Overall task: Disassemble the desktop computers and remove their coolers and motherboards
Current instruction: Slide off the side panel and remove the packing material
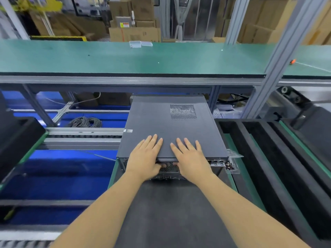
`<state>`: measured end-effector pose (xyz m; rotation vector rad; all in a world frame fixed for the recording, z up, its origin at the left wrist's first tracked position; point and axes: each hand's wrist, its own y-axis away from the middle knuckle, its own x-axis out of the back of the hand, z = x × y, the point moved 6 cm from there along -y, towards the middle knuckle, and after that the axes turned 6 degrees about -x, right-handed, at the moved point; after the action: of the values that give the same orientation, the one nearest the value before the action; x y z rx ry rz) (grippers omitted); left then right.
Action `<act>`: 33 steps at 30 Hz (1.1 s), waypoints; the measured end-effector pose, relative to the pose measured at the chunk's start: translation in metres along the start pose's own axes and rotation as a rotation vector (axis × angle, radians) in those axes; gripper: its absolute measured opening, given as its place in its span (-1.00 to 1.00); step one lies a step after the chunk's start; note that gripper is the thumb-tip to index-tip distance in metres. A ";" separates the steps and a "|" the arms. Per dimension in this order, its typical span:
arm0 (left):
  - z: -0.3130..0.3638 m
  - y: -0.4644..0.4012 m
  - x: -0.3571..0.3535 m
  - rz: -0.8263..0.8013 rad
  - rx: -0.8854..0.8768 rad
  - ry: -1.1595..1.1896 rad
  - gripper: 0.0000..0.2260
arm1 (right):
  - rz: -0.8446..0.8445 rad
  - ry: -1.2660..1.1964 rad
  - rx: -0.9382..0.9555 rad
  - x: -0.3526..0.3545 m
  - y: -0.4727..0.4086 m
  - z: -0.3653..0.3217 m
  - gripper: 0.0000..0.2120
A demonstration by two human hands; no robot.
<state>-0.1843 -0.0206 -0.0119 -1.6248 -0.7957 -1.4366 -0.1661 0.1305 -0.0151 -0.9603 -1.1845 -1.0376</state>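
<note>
Lying flat in the centre of the frame, the desktop computer (170, 129) sits on a dark mat (161, 212) over the green-edged counter (232, 178), its long axis running away from the person toward the top of the picture and its perforated rear panel turned to the lower edge. Both hands rest on the near end of the side cover (157, 119), so the case lies straight ahead of the fingers (155, 140), neither hand clearly nearer than the other. The left hand (145, 156) lies palm down with its fingers straight and spread on the panel, thumb hooked under the near lip; the right hand (190, 156) mirrors it just beside, fingers flat, thumb tucked below the edge. Neither closes around anything; they press and pinch lightly at the lip. Both forearms reach in from the bottom of the frame, converging on the case. My judgement is that the cover is yet to come off, and sliding it toward the person along the long axis looks the likely move. A vent grille (182, 112) shows at the panel's far right. Right of the case, a small clear tray (232, 162) holds what look like screws.
</note>
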 end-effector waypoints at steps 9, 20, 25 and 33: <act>0.009 0.005 0.008 -0.071 0.018 -0.109 -0.28 | -0.002 0.015 0.031 0.010 0.003 0.004 -0.35; 0.011 -0.022 0.137 0.697 -0.147 -0.233 -0.78 | 0.296 -0.003 -0.013 0.134 -0.035 0.029 -0.49; -0.003 -0.042 0.183 0.809 0.314 0.043 -0.26 | 0.363 0.074 -0.139 0.190 -0.056 0.044 -0.72; 0.041 -0.110 0.255 1.032 0.350 1.177 -0.09 | 0.719 -0.094 -0.320 0.293 -0.031 0.093 -0.76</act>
<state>-0.2203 0.0537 0.2559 -0.4906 0.4319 -1.0659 -0.1977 0.1772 0.2889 -1.5524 -0.6530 -0.6030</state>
